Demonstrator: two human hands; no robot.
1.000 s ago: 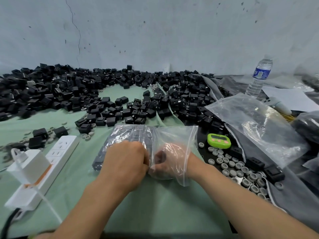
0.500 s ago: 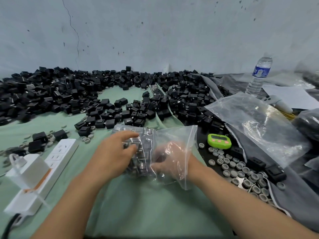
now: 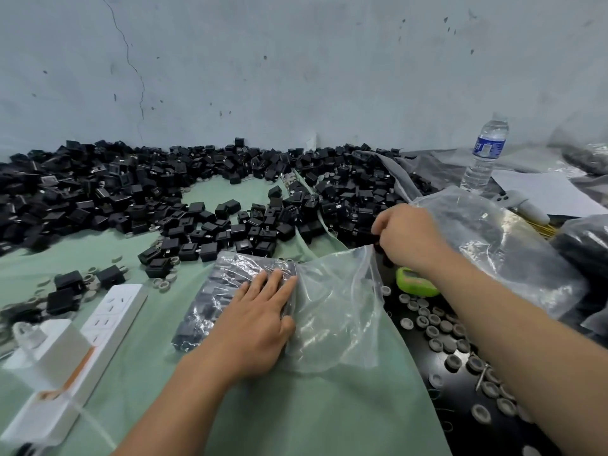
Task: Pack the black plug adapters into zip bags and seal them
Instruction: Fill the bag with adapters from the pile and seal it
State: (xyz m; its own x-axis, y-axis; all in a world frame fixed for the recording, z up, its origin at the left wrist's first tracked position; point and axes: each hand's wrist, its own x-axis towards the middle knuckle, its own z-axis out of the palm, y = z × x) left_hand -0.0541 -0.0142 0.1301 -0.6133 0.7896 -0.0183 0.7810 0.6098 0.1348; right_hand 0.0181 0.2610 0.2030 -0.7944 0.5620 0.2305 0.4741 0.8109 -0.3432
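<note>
Filling: left hand point(image 3: 256, 324), fingers straight, pins zip bag point(image 3: 335, 307); right hand point(image 3: 408, 238) grips adapter point(image 3: 376, 239). Next I slide it inside.

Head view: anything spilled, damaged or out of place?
The wall has a long crack, upper left. Loose grey caps lie scattered near the power strip and over the black mat. The zip bag lies unsealed, mouth gaping.
</note>
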